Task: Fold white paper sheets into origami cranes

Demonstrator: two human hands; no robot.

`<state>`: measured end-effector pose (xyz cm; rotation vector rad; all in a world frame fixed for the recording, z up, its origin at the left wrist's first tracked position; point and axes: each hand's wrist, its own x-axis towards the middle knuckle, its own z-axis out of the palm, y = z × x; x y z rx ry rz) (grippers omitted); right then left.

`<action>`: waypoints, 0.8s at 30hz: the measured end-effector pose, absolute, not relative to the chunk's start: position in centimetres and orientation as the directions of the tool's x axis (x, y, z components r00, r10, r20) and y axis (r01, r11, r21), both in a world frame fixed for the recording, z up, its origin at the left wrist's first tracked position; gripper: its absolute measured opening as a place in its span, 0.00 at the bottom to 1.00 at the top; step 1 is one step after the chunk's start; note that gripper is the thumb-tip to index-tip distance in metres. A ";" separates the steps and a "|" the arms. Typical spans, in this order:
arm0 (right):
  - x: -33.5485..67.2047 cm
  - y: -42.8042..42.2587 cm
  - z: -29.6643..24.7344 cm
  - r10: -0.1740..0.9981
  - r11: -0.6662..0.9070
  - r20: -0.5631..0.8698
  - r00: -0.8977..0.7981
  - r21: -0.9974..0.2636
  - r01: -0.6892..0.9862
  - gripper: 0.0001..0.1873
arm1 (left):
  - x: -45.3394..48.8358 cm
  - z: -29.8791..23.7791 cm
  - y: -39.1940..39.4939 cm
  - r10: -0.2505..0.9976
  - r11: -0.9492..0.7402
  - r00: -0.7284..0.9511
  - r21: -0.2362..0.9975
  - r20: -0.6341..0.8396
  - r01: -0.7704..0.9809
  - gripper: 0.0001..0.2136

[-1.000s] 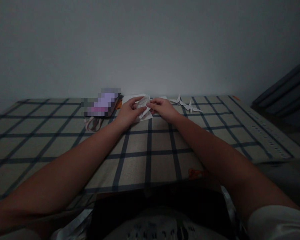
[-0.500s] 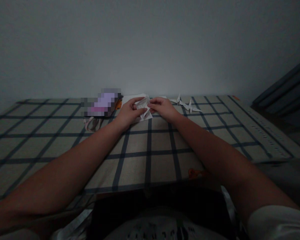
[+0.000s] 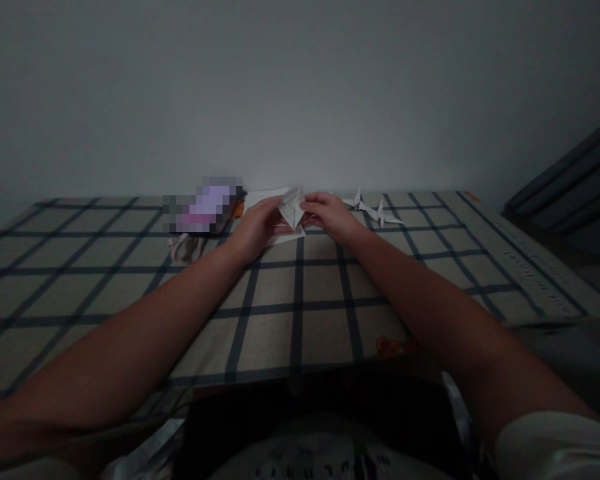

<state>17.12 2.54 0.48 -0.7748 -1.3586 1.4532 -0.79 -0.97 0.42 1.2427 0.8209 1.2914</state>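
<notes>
Between my two hands is a folded piece of white paper [image 3: 293, 208], diamond-shaped with a crease down its front. My left hand [image 3: 258, 225] holds its left side, fingers behind and below it. At its right edge, my right hand [image 3: 326, 212] pinches the paper between thumb and fingers. Under the hands lies a flat white sheet [image 3: 270, 195], mostly covered by them. Folded paper cranes [image 3: 380, 215] rest on the cloth just right of my right hand.
A blue-and-cream checked cloth [image 3: 275, 333] covers the table, which meets a grey wall [image 3: 300, 93]. To the left lies a blurred-out purple item [image 3: 207, 207] with a pale strap [image 3: 186, 248]. An orange object [image 3: 390, 347] sits at the near edge.
The folded paper has been turned upright and now shows a flat diamond face instead of an opened fold. My left thumb has moved off its front.
</notes>
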 end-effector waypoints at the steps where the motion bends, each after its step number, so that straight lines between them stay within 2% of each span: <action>1: 17.2 2.5 0.5 0.927 0.077 0.159 -0.340 -0.967 -0.241 0.10 | -0.8 0.5 -1.0 0.966 -0.131 0.180 0.954 0.183 -0.268 0.21; 7: 17.3 2.4 0.6 0.913 0.064 0.183 -0.365 -0.947 -0.314 0.13 | -0.9 0.6 -1.2 0.954 -0.159 0.206 0.951 0.216 -0.264 0.19; 17: 17.1 2.2 0.7 0.915 0.063 0.155 -0.373 -0.967 -0.247 0.07 | -0.8 1.1 -2.1 0.962 -0.230 0.132 0.969 0.241 -0.091 0.24; 24: 17.0 2.3 0.6 0.921 0.092 0.160 -0.356 -0.975 -0.200 0.07 | -0.8 1.1 -2.0 0.975 -0.193 0.097 0.979 0.200 -0.070 0.16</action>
